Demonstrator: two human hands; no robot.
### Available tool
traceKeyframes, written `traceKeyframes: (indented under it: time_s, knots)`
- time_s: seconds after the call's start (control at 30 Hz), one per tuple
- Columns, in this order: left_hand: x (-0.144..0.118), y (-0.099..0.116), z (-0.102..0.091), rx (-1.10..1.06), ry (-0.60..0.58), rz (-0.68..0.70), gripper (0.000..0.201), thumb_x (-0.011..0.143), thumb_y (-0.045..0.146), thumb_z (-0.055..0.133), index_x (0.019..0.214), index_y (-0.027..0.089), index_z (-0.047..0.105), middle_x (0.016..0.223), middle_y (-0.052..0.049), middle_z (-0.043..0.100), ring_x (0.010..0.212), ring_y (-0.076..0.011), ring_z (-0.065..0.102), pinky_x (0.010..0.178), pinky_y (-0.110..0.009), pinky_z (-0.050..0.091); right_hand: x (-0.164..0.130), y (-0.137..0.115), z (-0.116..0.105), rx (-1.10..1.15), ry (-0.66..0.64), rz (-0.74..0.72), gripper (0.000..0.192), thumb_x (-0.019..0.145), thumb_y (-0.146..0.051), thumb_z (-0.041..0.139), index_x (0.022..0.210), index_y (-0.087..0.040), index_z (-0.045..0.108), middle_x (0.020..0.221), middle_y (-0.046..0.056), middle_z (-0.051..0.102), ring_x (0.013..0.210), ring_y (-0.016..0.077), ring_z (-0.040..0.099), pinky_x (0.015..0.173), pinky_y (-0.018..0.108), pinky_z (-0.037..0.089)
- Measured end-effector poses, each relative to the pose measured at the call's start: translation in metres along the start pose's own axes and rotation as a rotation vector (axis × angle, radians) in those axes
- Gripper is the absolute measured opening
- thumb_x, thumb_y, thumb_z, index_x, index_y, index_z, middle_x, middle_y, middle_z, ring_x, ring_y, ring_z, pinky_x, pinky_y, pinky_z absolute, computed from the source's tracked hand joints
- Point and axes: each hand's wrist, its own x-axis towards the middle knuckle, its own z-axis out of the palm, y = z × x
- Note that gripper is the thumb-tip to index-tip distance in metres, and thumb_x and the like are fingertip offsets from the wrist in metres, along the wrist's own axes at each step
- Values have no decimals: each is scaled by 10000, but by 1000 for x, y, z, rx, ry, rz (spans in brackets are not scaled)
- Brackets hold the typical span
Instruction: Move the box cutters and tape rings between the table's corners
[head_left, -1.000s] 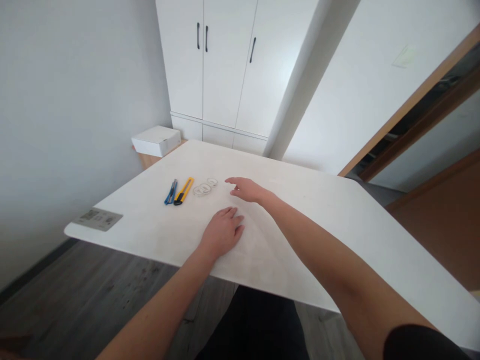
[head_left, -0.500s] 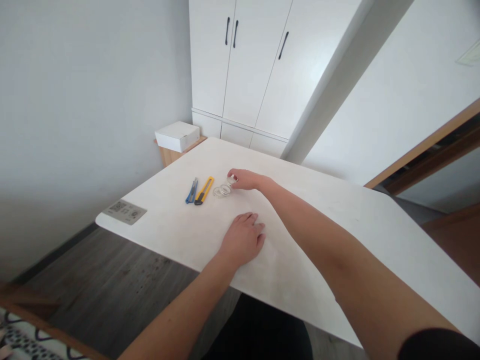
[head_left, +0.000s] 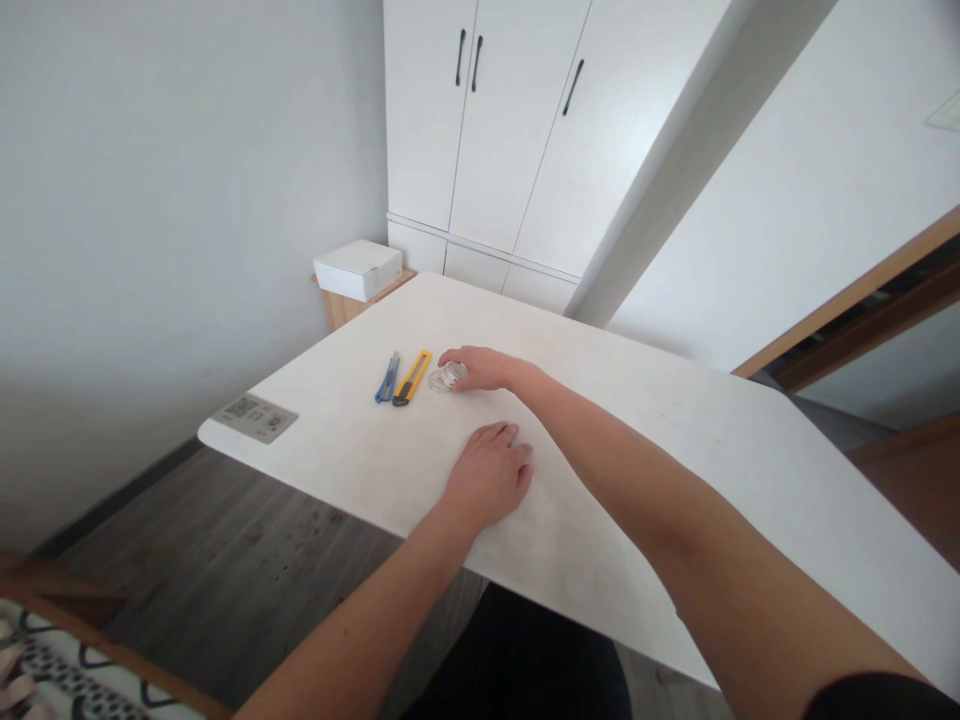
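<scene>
The rings (head_left: 452,375) are on the table (head_left: 360,450), at the fingers of the right hand (head_left: 484,368) and just right of the yellow cutter (head_left: 413,377). They are round, so the length to read is that of the group: it runs mainly sideways, its right end a little farther from the person and partly covered by the hand. The ring at the left end seems to lie flat; whether those at the hand are flat or tilted, I cannot tell. They look clear to whitish, with pale rims and see-through middles, and they overlap, so their number is hard to count.

The right hand's thumb and forefinger stand apart, 1 on either side of the rings nearest the palm. I cannot tell whether they are clamped on a rim. The left hand (head_left: 489,475) rests palm down on the table, nearer the person, its fingers slightly spread and gripping nothing.

The yellow cutter and the blue cutter (head_left: 387,380) lie side by side, near each other. Both long axes point away from the person, far ends leaning right; the yellow 1 has a dark near end.
</scene>
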Motion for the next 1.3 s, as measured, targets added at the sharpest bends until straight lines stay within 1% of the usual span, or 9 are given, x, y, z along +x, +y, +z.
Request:
traceKeyframes:
  time_s: [0.1,0.17,0.27,0.37,0.47,0.67,0.93,1.07,1.3]
  knots:
    - [0,0,0,-3,6,3,295,950,327,508,1126,202,709,1364,-148,609,1290,-285,533,1111,-465,401,1,-4,0,-49,1,14,474,853,-328,702,1309,-261,589,1211,92,662,1060,264,629,877,339,459]
    - [1,0,-1,-5,5,2,296,953,328,506,1130,203,708,1362,-146,609,1294,-284,530,1114,-468,397,1,-8,-2,-62,25,28,476,855,-333,698,1311,-257,585,1207,97,656,1024,261,636,854,332,463]
    - [1,1,-2,-9,-3,2,296,958,327,504,1125,192,708,1350,-148,612,1289,-286,527,1120,-462,390,4,-17,-5,-95,41,14,489,850,-320,698,1319,-254,577,1217,100,638,1022,257,636,851,326,466]
    - [1,1,-3,-8,0,3,276,949,313,520,1100,185,712,1304,-151,629,1255,-280,542,1112,-453,397,9,-27,-7,-151,6,-11,482,845,-286,684,1315,-259,581,1225,101,627,1040,260,638,840,319,476]
    - [1,2,-4,-12,13,0,231,930,301,548,1044,190,716,1243,-132,651,1219,-274,556,1095,-451,412,13,-35,-7,-205,-28,-8,489,840,-283,674,1319,-270,577,1244,104,616,1054,263,643,806,305,487]
    - [0,2,-4,-26,26,-6,193,920,283,558,987,193,715,1180,-117,668,1188,-268,561,1072,-451,424,17,-42,-5,-258,-78,-5,542,830,-273,669,1358,-296,550,1289,108,604,1088,279,642,765,312,499]
    - [1,1,-2,-53,40,-2,168,911,271,565,950,195,709,1125,-122,673,1166,-267,567,1053,-452,433,22,-44,-2,-300,-101,-20,452,829,-261,679,1276,-284,615,1250,97,646,1075,270,646,785,316,498]
    - [1,0,-1,-49,55,3,160,904,267,574,945,195,710,1119,-124,673,1166,-270,566,1047,-454,439,22,-49,-5,-322,-113,-21,408,825,-251,693,1230,-270,645,1224,94,667,1081,267,647,808,312,491]
    - [0,1,-2,-40,53,4,175,911,274,570,962,193,716,1149,-118,672,1165,-268,567,1052,-448,436,23,-50,-14,-325,-172,-19,487,815,-297,750,1285,-255,631,1266,94,671,1151,279,624,868,322,473]
